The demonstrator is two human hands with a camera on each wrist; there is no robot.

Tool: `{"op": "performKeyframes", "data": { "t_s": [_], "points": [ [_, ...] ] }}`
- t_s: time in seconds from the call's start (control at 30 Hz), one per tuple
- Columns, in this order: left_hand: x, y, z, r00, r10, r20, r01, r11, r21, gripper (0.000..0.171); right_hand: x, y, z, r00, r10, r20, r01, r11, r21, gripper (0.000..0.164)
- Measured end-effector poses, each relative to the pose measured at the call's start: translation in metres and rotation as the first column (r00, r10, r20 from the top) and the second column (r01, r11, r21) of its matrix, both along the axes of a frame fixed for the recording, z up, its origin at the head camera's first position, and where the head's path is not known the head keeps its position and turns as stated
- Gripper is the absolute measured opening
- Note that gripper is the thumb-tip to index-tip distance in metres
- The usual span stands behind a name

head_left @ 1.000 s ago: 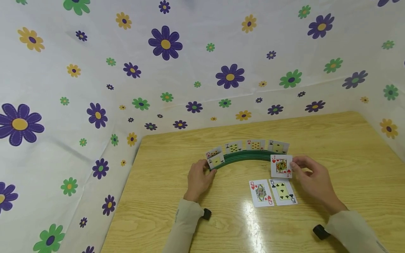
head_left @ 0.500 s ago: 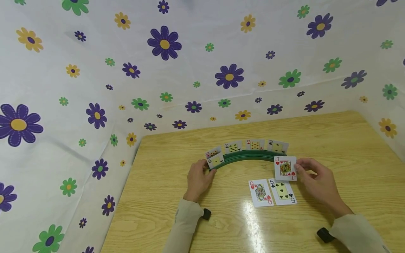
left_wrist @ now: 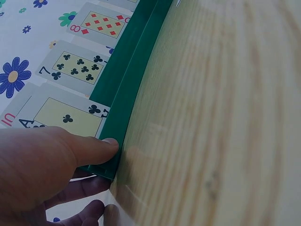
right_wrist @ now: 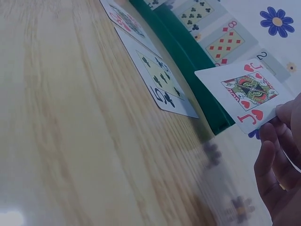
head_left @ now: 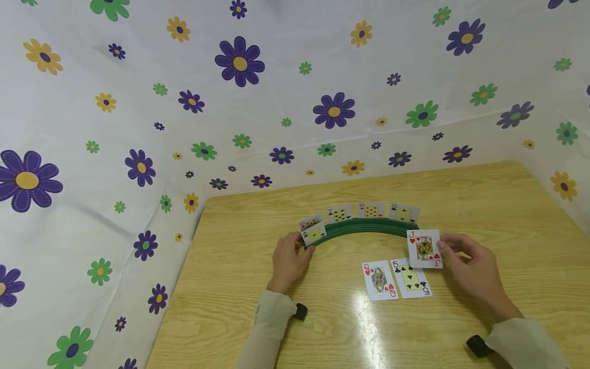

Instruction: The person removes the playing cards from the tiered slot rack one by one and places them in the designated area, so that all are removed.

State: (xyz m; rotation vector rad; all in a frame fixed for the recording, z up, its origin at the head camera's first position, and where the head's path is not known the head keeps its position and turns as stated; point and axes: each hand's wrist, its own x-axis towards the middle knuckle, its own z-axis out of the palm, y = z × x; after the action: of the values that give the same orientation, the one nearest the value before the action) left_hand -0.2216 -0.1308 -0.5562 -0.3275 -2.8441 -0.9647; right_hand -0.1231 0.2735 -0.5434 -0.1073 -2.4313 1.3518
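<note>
My right hand (head_left: 475, 269) pinches the jack of hearts (head_left: 425, 249) by its right edge, between thumb and fingers. The card faces up and overlaps the five of clubs (head_left: 408, 282) in the head view. With thumb in front and fingers behind, my left hand (head_left: 288, 261) grips the left end of a curved green card holder (left_wrist: 123, 103). Standing in the holder are the ace of clubs (left_wrist: 66, 115), with a red ten (left_wrist: 14, 106) partly hidden behind it, the seven of clubs (left_wrist: 73, 68), the eight of diamonds (left_wrist: 99, 26) and a black two (head_left: 404, 213).
The queen of hearts (head_left: 380, 280) lies face up on the wooden table (head_left: 221, 307), left of the five of clubs. A flower-patterned white cloth (head_left: 276, 102) hangs behind the table and at both sides.
My right hand has drawn the jack of hearts to the right and slightly toward me, away from the holder's right end. The left hand has stayed in place.
</note>
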Motion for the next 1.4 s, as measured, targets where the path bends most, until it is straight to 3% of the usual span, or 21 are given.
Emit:
{"op": "performKeyframes", "data": {
  "t_s": [1.0, 1.4],
  "points": [
    [-0.002, 0.0, 0.0, 1.0, 0.001, -0.008, -0.001, 1.0, -0.006, 0.024, 0.014, 0.013, -0.017, 0.996, -0.091, -0.022, 0.092, 0.995, 0.029, 0.017],
    [-0.003, -0.001, -0.004, 1.0, 0.001, -0.011, -0.001, 1.0, -0.009, 0.023, 0.023, 0.013, -0.01, 0.996, -0.085, -0.002, 0.085, 0.996, 0.039, 0.017]
  ]
}}
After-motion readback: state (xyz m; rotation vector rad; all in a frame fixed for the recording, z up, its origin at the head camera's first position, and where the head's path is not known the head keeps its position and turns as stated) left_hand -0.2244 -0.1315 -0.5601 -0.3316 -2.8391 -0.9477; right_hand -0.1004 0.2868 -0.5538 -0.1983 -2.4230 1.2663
